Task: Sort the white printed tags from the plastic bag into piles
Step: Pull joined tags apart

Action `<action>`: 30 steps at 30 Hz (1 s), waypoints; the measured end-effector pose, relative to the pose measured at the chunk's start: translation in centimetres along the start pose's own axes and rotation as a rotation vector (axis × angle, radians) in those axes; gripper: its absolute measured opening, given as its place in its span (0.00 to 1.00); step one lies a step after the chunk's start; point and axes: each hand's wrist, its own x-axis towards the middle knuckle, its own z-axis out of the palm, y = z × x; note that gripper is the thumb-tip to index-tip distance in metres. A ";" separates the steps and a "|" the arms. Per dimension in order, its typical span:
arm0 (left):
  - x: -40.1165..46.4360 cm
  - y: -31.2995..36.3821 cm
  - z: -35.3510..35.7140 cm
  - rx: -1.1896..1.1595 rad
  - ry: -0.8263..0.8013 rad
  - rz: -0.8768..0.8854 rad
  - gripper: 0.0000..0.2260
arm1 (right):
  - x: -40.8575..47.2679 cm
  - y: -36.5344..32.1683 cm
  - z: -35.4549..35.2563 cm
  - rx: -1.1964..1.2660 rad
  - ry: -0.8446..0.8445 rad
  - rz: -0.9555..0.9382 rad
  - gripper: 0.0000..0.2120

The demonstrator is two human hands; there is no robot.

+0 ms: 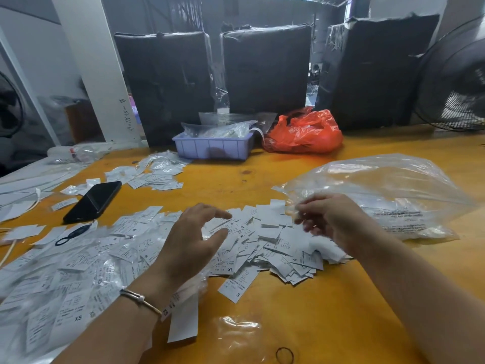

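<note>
Many white tags (252,248) read S, XL, XS; left hand (191,243) fingers relaxed, right hand (328,219) blurred, cannot tell.

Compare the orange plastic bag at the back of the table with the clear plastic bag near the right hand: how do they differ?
The orange plastic bag is opaque and bright, while the clear plastic bag is see-through with black print on it. The orange one sits bunched beside the lavender bin at the far edge; the clear one lies spread out nearer, next to the right hand and the heap of white tags. Neither hand touches the orange one. Both are thin, crumpled plastic on the wooden table.
</note>
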 end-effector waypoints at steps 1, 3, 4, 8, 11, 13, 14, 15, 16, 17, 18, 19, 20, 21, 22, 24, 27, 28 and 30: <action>-0.1 0.1 0.0 -0.058 -0.033 0.024 0.14 | -0.3 0.0 0.6 0.036 -0.137 0.071 0.03; -0.2 0.4 -0.1 -0.155 -0.111 0.059 0.22 | -0.8 0.3 1.6 0.072 -0.329 0.161 0.03; -0.2 0.5 -0.1 -0.189 -0.151 0.069 0.26 | -1.0 0.6 2.0 0.090 -0.382 0.187 0.04; -0.4 0.9 0.3 -0.211 -0.251 0.079 0.33 | -1.4 1.2 2.8 0.133 -0.495 0.207 0.02; -0.4 1.3 0.6 -0.258 -0.232 0.054 0.25 | -1.2 1.3 2.8 0.132 -0.474 0.203 0.02; -0.4 1.4 0.5 -0.306 -0.213 0.041 0.19 | -1.1 1.4 2.8 0.125 -0.432 0.206 0.02; -0.5 1.4 0.4 -0.335 -0.215 0.036 0.17 | -1.1 1.5 2.8 0.128 -0.416 0.201 0.03; -0.5 1.5 0.3 -0.370 -0.224 0.029 0.16 | -1.1 1.5 2.8 0.131 -0.404 0.190 0.03; -0.6 1.5 0.2 -0.403 -0.231 0.021 0.16 | -1.0 1.5 2.9 0.133 -0.395 0.176 0.03; -0.6 1.6 0.1 -0.423 -0.232 0.012 0.16 | -0.9 1.6 2.8 0.133 -0.387 0.163 0.03; -0.6 1.6 0.1 -0.432 -0.222 0.003 0.15 | -0.9 1.6 2.8 0.133 -0.383 0.159 0.03; -0.6 1.6 0.2 -0.431 -0.205 -0.004 0.14 | -0.9 1.5 2.8 0.132 -0.382 0.157 0.03; -0.5 1.6 0.3 -0.423 -0.187 -0.011 0.12 | -1.0 1.5 2.9 0.129 -0.383 0.153 0.03; -0.5 1.5 0.3 -0.409 -0.174 -0.016 0.12 | -1.1 1.4 2.9 0.121 -0.380 0.139 0.04; -0.5 1.4 0.4 -0.402 -0.167 -0.022 0.11 | -1.1 1.4 3.0 0.108 -0.362 0.109 0.05; -0.4 1.2 0.4 -0.425 -0.154 -0.041 0.09 | -1.0 1.5 3.0 -0.041 -0.224 -0.078 0.05; -0.4 1.1 0.4 -0.436 -0.112 -0.054 0.05 | -0.4 1.9 2.3 -0.627 0.139 -0.494 0.05; -0.3 1.1 0.4 -0.419 -0.098 -0.056 0.04 | -0.2 2.0 2.1 -0.759 0.158 -0.542 0.06; -0.3 1.0 0.3 -0.386 -0.069 -0.068 0.03 | -0.1 2.3 2.0 -0.876 0.065 -0.511 0.11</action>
